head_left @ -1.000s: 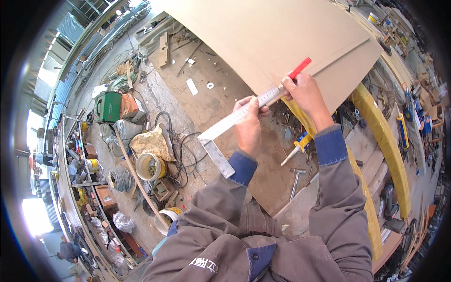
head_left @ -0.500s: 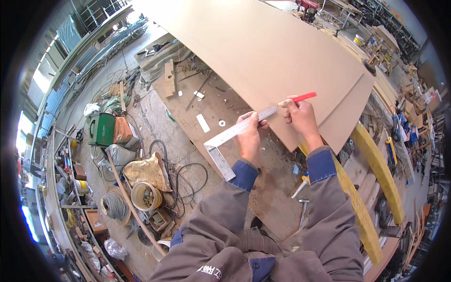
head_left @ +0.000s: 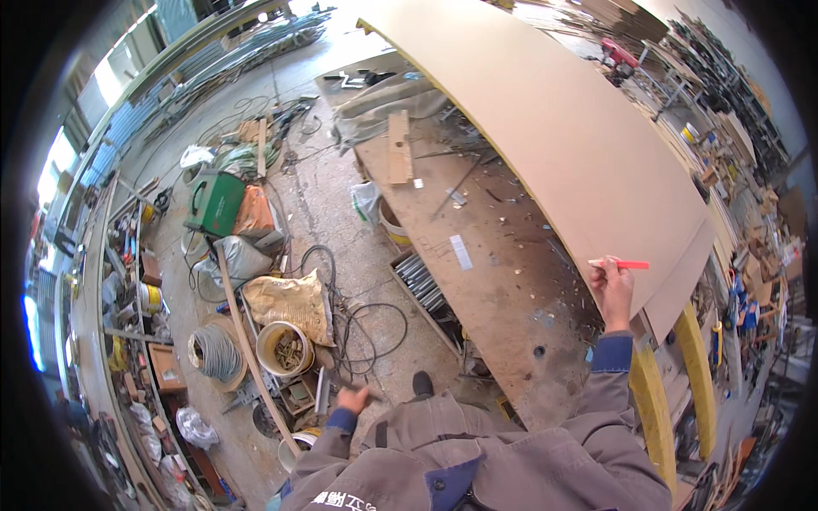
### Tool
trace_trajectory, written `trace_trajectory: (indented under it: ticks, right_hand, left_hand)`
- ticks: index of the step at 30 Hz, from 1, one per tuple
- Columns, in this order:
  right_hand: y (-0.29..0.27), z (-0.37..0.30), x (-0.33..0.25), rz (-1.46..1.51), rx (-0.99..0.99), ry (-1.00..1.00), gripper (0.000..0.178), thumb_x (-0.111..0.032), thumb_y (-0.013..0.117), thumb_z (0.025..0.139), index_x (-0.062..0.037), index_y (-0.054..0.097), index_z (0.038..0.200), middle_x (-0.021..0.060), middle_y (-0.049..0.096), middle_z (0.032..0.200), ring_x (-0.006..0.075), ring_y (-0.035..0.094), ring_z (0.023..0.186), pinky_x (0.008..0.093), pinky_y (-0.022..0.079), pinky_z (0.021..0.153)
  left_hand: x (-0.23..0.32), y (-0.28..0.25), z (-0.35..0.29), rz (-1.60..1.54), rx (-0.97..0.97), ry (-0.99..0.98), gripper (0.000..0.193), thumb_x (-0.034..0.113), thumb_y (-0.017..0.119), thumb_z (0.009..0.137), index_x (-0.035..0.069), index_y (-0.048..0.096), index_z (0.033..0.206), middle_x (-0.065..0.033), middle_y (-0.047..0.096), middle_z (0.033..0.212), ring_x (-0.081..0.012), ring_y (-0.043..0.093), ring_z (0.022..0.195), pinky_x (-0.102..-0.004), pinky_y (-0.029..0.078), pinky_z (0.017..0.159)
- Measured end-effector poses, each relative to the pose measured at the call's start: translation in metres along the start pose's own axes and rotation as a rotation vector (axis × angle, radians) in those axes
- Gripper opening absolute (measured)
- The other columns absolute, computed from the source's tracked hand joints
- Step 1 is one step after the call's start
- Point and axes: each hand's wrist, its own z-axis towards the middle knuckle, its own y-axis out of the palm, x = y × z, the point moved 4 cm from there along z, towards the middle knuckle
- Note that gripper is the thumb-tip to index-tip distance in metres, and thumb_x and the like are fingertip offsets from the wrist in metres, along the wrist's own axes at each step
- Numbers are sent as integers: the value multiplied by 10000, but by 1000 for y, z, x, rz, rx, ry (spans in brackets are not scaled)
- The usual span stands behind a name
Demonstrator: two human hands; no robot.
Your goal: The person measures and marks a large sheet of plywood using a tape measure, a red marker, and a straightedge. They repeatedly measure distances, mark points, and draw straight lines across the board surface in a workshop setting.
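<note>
My right hand (head_left: 612, 291) is closed round a red pencil (head_left: 633, 265), its bare wooden tip pointing left. That hand is over the near end of a large brown sheet board (head_left: 554, 128). Low on the left, beside my body, my left hand (head_left: 351, 399) is closed on a metal try square (head_left: 322, 391). The square shows mostly as a narrow silver bar left of the fingers, the rest seen nearly edge-on. Under the board is a stained workbench (head_left: 503, 289), carrying a white strip (head_left: 461, 253) and a wooden block (head_left: 399, 147).
Left on the floor are a green machine (head_left: 215, 203), a tan sack (head_left: 291, 308), a bucket of small parts (head_left: 285, 348), a cable coil (head_left: 216, 353) and a long wooden strip (head_left: 247, 332). Black cables lie near the bench. Two yellow beams (head_left: 652, 417) stand at the right.
My left hand has moved the try square off the board's edge, down and left beside my body. My right hand still holds the pencil. The view has swung, shifting the board rightward.
</note>
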Motion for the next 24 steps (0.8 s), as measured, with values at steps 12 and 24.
trace_trajectory:
  ticks: [12, 24]
  right_hand:
    - [-4, 26, 2, -205, 126, -13, 276, -274, 570, 1055, -54, 677, 929, 6, 622, 704, 60, 509, 535, 202, 391, 471]
    - [-18, 42, 18, -94, 345, 71, 304, -312, 567, 1045, -63, 695, 929, -19, 625, 752, 47, 537, 606, 190, 387, 485]
  left_hand:
    - [-200, 60, -133, -106, 123, -612, 343, 342, 598, 925, 29, 688, 1031, -207, 717, 884, -419, 703, 863, -567, 547, 768]
    - [-84, -64, 124, 254, 76, -24, 415, 409, 560, 950, 36, 741, 963, -243, 735, 907, -433, 710, 840, -535, 555, 748]
